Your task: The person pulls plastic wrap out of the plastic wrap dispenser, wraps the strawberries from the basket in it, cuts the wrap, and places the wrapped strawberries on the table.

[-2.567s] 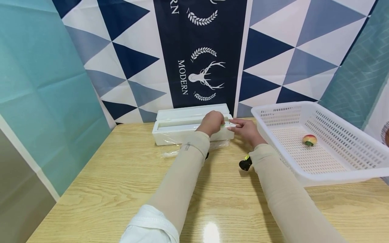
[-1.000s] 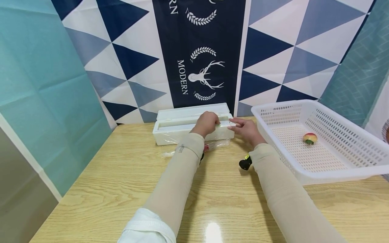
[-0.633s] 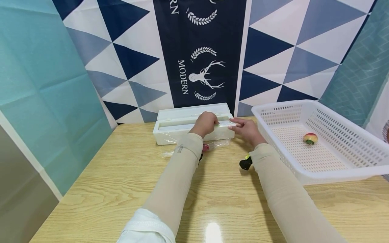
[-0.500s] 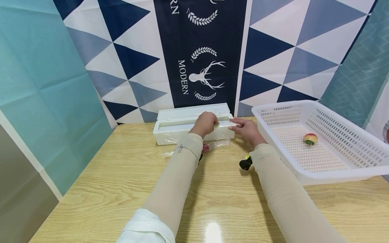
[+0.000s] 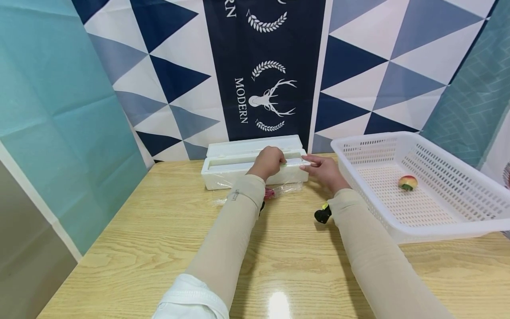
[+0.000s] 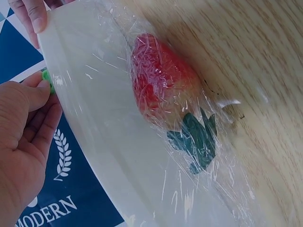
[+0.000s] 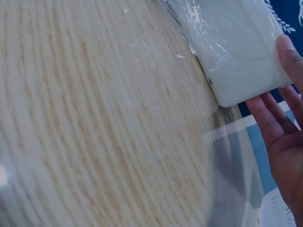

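Note:
A long white cling film dispenser point(image 5: 223, 176) stands at the back of the table with its lid raised. My left hand point(image 5: 268, 162) is at its front edge; in the left wrist view its thumb and fingers pinch a small green slider point(image 6: 46, 79). My right hand point(image 5: 324, 170) holds the dispenser's right end, thumb on the front face and fingers at the end in the right wrist view. Clear cling film point(image 5: 291, 188) hangs over the front onto the table. Under it lies a red-and-yellow toy peach point(image 6: 163, 78) with green leaves, mostly hidden by my left forearm in the head view.
A white perforated plastic basket point(image 5: 438, 232) stands on the right, close to my right forearm. One red-and-yellow toy fruit point(image 5: 407, 181) lies in it. A patterned cloth point(image 5: 267, 57) hangs directly behind the dispenser.
My left hand has moved a little left along the dispenser's front edge, then stayed nearly still. Part of the wrapped peach now shows beside my sleeve. My right hand keeps its place.

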A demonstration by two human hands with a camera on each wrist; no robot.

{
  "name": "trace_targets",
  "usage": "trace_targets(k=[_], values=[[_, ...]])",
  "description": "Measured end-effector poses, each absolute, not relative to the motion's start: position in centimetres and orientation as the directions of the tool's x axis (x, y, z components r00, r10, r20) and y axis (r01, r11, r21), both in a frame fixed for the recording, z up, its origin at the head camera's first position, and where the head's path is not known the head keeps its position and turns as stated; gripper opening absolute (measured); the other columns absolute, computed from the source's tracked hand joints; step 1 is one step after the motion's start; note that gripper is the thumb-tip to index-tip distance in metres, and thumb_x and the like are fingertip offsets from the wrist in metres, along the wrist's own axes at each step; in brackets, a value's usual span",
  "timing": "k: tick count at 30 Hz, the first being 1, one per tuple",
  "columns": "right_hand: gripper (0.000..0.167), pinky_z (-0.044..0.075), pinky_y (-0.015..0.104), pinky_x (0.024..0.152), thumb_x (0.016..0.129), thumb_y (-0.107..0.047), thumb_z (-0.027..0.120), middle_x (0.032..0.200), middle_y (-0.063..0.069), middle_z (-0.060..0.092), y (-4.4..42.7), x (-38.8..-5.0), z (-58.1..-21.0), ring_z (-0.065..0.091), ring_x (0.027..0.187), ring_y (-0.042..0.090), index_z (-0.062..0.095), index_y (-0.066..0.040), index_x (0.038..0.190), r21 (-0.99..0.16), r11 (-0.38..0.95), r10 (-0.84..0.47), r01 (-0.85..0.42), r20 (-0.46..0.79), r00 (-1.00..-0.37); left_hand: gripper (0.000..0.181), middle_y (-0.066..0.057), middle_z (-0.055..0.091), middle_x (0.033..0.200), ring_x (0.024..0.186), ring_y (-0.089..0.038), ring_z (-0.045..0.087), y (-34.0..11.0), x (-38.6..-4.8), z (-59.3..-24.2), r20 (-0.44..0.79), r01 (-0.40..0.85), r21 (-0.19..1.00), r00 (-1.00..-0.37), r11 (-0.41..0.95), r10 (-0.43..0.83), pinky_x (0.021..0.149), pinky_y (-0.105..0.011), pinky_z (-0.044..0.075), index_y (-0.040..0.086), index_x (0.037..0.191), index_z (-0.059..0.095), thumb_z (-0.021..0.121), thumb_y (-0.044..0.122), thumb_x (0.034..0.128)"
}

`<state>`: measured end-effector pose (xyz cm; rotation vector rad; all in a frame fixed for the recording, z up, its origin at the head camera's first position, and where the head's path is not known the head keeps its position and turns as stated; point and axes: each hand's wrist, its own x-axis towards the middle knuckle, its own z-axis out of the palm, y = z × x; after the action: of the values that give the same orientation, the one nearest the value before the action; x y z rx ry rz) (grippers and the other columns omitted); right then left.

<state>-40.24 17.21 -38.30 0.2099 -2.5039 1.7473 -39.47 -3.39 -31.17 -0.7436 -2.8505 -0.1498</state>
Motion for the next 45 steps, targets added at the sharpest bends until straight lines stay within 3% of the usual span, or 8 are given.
trace_targets(k=[25, 32, 41, 45], values=[[0.059, 0.049, 0.023, 0.088, 0.084, -0.034, 0.076, 0.15, 0.0, 0.043, 17.4, -40.0, -38.4, 0.055, 0.118, 0.022, 0.057, -0.018, 0.137, -0.917, 0.369, -0.074, -0.152, 0.134, -0.988, 0.028, 0.003, 0.071, 0.113, 0.112, -0.015, 0.061, -4.5, -39.4, -31.4, 0.21, 0.496, 0.054, -0.854, 0.867, 0.476, 0.099, -0.027, 0.045, 0.016, 0.11, 0.076, 0.06, -0.001, 0.0926], [0.059, 0.048, 0.019, 0.085, 0.084, -0.035, 0.076, 0.151, 0.0, 0.042, 17.3, -40.0, -38.2, 0.053, 0.119, 0.021, 0.057, -0.019, 0.137, -0.92, 0.363, -0.071, -0.147, 0.13, -0.989, 0.027, 0.003, 0.071, 0.112, 0.111, -0.014, 0.061, -4.7, -39.6, -31.4, 0.213, 0.499, 0.032, -0.85, 0.866, 0.482, 0.099, -0.027, 0.045, 0.016, 0.109, 0.077, 0.063, 0.0, 0.0918], [0.059, 0.043, 0.035, 0.1, 0.084, -0.037, 0.076, 0.153, 0.002, 0.038, 17.2, -39.8, -38.1, 0.048, 0.127, 0.026, 0.058, -0.019, 0.137, -0.911, 0.392, -0.059, -0.127, 0.113, -0.992, 0.027, 0.005, 0.071, 0.111, 0.109, -0.013, 0.061, -4.8, -39.6, -31.4, 0.191, 0.466, 0.008, -0.869, 0.885, 0.456, 0.097, -0.026, 0.046, 0.018, 0.108, 0.077, 0.065, 0.001, 0.0902], [0.059, 0.045, 0.03, 0.095, 0.084, -0.038, 0.075, 0.153, 0.0, 0.04, 17.2, -39.7, -38.1, 0.049, 0.125, 0.025, 0.058, -0.02, 0.137, -0.906, 0.404, -0.056, -0.128, 0.115, -0.992, 0.028, 0.005, 0.07, 0.112, 0.111, -0.013, 0.061, -5.1, -39.6, -31.5, 0.19, 0.463, 0.019, -0.872, 0.886, 0.451, 0.098, -0.027, 0.046, 0.018, 0.109, 0.077, 0.064, 0.001, 0.0908]])
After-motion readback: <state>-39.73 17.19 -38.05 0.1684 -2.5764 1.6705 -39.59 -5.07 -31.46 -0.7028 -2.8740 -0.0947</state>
